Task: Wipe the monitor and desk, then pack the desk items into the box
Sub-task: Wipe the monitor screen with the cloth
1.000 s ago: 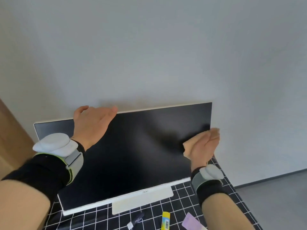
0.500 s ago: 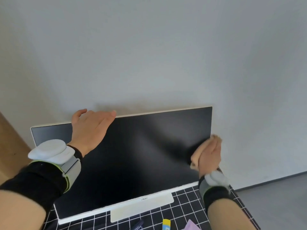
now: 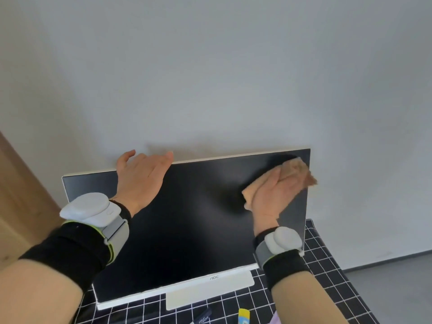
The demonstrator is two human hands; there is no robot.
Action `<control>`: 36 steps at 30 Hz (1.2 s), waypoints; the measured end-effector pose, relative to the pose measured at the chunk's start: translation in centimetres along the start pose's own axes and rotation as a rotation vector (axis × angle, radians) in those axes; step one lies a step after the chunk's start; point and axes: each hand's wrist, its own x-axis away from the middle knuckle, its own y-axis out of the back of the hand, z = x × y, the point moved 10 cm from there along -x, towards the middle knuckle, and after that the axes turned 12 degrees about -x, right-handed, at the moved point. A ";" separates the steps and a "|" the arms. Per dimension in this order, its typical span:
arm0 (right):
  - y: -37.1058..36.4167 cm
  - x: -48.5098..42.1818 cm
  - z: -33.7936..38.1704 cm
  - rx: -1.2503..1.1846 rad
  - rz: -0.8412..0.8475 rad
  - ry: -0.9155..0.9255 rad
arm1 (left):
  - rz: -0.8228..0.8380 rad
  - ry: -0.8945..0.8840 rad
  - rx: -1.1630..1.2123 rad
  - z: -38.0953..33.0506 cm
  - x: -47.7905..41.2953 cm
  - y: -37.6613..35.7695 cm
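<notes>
A white-framed monitor (image 3: pixel 187 225) with a dark screen stands on the desk (image 3: pixel 327 272), which has a black cloth with a white grid. My left hand (image 3: pixel 140 178) rests over the monitor's top edge, left of centre, fingers curled behind it. My right hand (image 3: pixel 273 195) presses a beige cloth (image 3: pixel 294 170) flat against the screen's upper right corner; the cloth sticks out past the right edge. Both wrists wear grey bands.
At the desk's front edge lie a black pen-like item (image 3: pixel 204 318), a yellow and blue tube (image 3: pixel 243 315) and a purple thing (image 3: pixel 275 320), all partly cut off. A grey wall is behind, a wooden panel (image 3: pixel 21 206) at the left, grey floor (image 3: pixel 397 288) at the right.
My right hand with the cloth has moved up the screen's right side to the upper right corner. My left hand has stayed on the top edge.
</notes>
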 end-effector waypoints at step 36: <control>-8.9 5.2 13.2 0.505 0.449 0.850 | 0.081 0.050 0.043 2.6 0.4 -1.0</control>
